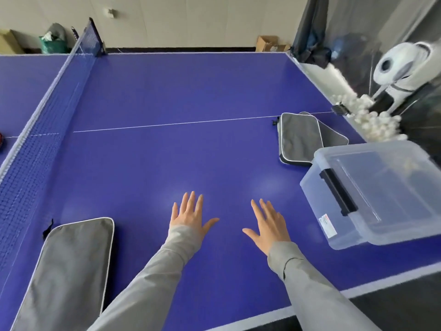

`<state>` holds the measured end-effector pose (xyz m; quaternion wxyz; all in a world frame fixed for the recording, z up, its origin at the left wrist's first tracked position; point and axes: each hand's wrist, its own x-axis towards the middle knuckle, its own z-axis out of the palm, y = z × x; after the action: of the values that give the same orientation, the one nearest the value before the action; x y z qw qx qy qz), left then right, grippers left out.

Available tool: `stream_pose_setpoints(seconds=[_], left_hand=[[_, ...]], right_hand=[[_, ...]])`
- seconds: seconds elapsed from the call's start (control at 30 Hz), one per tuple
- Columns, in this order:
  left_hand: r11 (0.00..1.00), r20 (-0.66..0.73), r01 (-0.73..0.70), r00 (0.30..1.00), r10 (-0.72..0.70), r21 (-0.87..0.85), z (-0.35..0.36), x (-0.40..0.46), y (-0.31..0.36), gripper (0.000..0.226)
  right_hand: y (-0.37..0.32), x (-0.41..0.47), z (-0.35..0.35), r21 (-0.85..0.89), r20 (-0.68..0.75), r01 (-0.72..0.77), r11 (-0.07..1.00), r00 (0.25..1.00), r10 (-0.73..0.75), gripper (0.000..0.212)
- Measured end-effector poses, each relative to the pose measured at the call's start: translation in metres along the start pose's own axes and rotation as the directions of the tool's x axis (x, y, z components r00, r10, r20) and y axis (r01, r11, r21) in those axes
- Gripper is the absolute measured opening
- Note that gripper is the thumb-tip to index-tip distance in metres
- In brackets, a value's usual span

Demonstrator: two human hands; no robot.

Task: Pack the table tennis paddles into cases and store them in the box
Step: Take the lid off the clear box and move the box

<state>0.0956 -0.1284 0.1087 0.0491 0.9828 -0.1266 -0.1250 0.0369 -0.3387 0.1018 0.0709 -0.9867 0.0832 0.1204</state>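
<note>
My left hand [191, 215] and my right hand [269, 223] lie flat on the blue table tennis table [167, 91], fingers straight and spread, holding nothing. A grey paddle case [69, 271] with white piping lies at the near left, beside my left forearm. A second grey case [299, 138] lies at the right, partly over another grey case [334, 134]. A clear plastic box [372, 192] with a lid and a black latch stands at the near right corner. No bare paddle shows, apart from a red and black thing [2, 139] at the far left edge.
The net [47, 103] crosses the table on the left. A white ball machine [401, 68] and a catch net with several white balls [367, 115] stand off the right end. Cardboard boxes [269, 44] and a green bag [51, 43] sit by the far wall.
</note>
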Motion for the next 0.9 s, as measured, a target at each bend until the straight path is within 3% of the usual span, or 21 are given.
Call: stream_pose_setpoints(seconds=[0.23, 0.43, 0.67, 0.9], left_hand=[[0.997, -0.098, -0.083, 0.992, 0.083, -0.002, -0.039, 0.02, 0.122, 0.081], [0.993, -0.198, -0.085, 0.978, 0.068, -0.078, -0.052, 0.017, 0.234, 0.079], [0.99, -0.207, -0.129, 0.972, 0.113, -0.063, -0.042, 0.009, 0.34, 0.078], [0.985, -0.203, -0.106, 0.976, 0.077, -0.136, -0.029, 0.027, 0.39, 0.08]], right_hand=[[0.083, 0.001, -0.061, 0.053, -0.148, 0.021, 0.998, 0.989, -0.013, 0.077], [0.194, -0.028, -0.115, 0.003, -0.305, 0.022, 1.0, 0.952, -0.02, 0.074], [0.348, -0.075, -0.135, 0.053, -0.267, -0.163, 0.985, 0.948, 0.171, 0.073], [0.446, -0.073, -0.143, 0.06, -0.206, -0.294, 0.954, 0.931, 0.3, 0.072]])
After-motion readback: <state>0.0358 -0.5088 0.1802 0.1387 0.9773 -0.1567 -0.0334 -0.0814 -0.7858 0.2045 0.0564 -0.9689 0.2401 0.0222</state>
